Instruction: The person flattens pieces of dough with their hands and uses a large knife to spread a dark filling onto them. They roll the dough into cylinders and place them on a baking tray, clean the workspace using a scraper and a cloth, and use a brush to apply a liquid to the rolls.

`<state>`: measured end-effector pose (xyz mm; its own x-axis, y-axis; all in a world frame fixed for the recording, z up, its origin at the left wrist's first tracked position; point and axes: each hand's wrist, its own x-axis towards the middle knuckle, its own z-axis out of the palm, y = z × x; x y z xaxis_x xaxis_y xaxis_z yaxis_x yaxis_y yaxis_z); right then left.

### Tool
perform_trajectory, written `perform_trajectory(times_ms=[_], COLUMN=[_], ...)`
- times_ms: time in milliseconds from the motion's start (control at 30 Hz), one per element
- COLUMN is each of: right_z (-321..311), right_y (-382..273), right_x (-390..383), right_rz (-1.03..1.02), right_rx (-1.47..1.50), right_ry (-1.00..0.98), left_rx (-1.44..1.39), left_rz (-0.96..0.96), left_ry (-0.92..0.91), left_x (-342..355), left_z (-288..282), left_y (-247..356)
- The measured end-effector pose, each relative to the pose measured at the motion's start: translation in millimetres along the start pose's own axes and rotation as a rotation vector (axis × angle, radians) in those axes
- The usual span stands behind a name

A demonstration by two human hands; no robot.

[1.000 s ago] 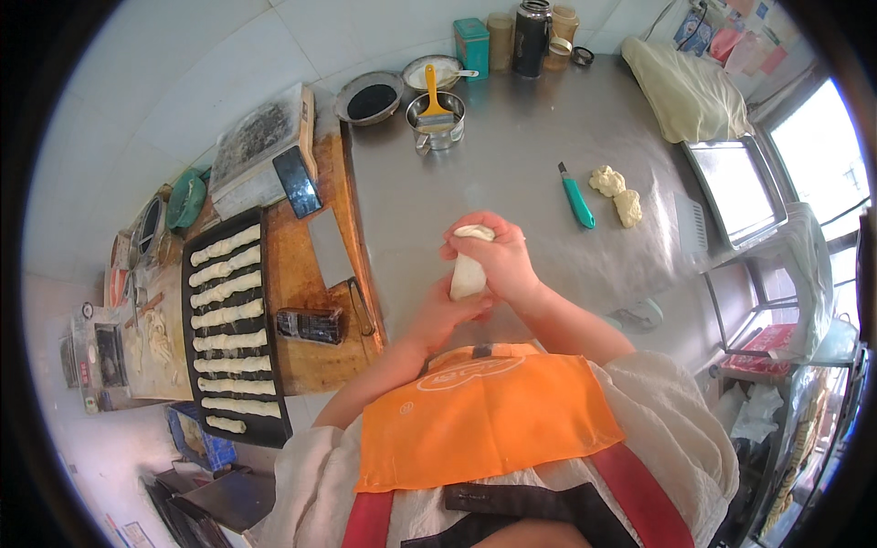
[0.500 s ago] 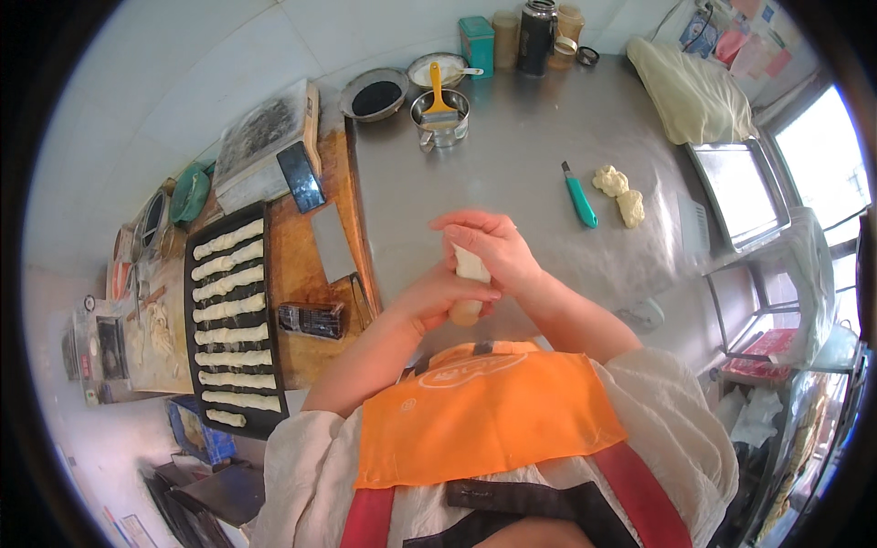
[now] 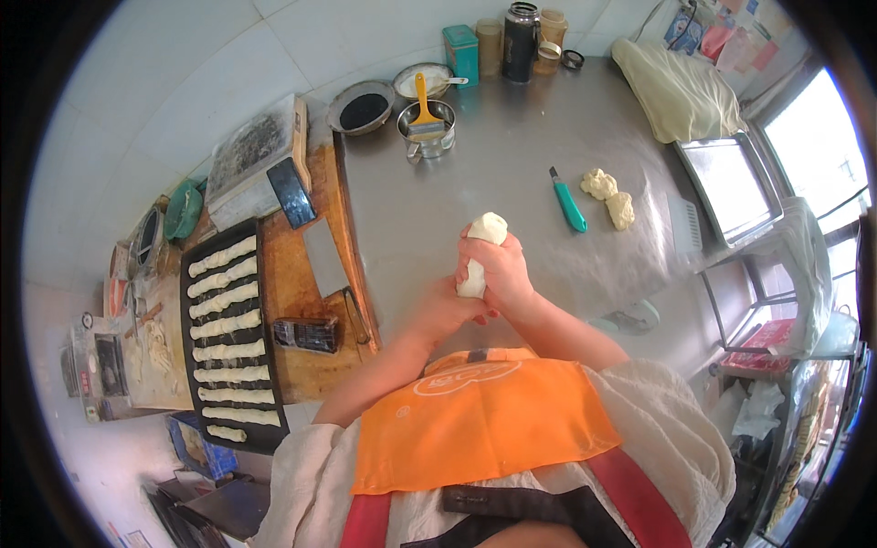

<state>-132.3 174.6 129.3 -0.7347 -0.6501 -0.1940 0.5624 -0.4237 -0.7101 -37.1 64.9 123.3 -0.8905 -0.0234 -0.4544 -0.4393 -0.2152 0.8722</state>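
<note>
Both of my hands grip one piece of pale, soft dough (image 3: 488, 228) above the steel table. My right hand (image 3: 502, 267) is wrapped round its upper part, and a rounded end bulges out above the fist. Below it, my left hand (image 3: 448, 306) closes round the lower part, its back somewhat blurred. A strip of the dough shows between the two hands; its lower end is hidden. Beyond my right hand, two joined lumps of dough (image 3: 609, 196) lie on the table beside a green-handled knife (image 3: 568, 203).
At left, a black baking tray (image 3: 265, 434) holds several dough strips. Beside it on a wooden board are a dough scraper (image 3: 325, 258), a phone (image 3: 290, 194) and a dark packet (image 3: 307, 334). A steel pot (image 3: 429, 144) with a yellow brush (image 3: 422, 100) stands at the back.
My right hand, which was cupped over the dough's top with fingers extended, is now wrapped round it, and the dough's end bulges above the fist. The whole view has shifted slightly.
</note>
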Motion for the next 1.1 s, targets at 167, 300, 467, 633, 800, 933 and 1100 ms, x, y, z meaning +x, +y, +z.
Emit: perform_trajectory(times_ms=[167,300,467,633,800,933,1100], right_z=[28.1,0.9,9.2,-3.9,6.1,10.4,6.9], right_y=[-23.4,-12.8,-23.4,-8.5,5.0,12.7,5.8], right_x=[-4.6,-0.5,3.1,-4.0,-15.5,-12.7,-5.2], right_rz=[0.08,0.046,0.153,-0.061,0.058,0.055,0.033], right_rx=[0.196,-0.046,-0.429,-0.19,-0.447,-0.296,0.056], right_ry=[0.152,-0.08,-0.291,-0.219,-0.038,0.081,0.069], left_rx=[0.065,0.19,-0.062,-0.11,0.25,0.12,0.161], left_rz=[-0.062,0.276,0.079,-0.009,0.262,0.001,-0.102], left_ry=[-0.077,-0.058,-0.145,0.15,0.049,0.053,-0.02], left_x=[-2.6,-5.5,-0.9,5.9,1.5,0.9,6.1], left_z=[-14.1,-14.1,-13.4,-13.6,-11.0,-7.4,-15.3], left_y=[-13.8,1.9,27.3,24.6,6.6,-3.4,-9.9])
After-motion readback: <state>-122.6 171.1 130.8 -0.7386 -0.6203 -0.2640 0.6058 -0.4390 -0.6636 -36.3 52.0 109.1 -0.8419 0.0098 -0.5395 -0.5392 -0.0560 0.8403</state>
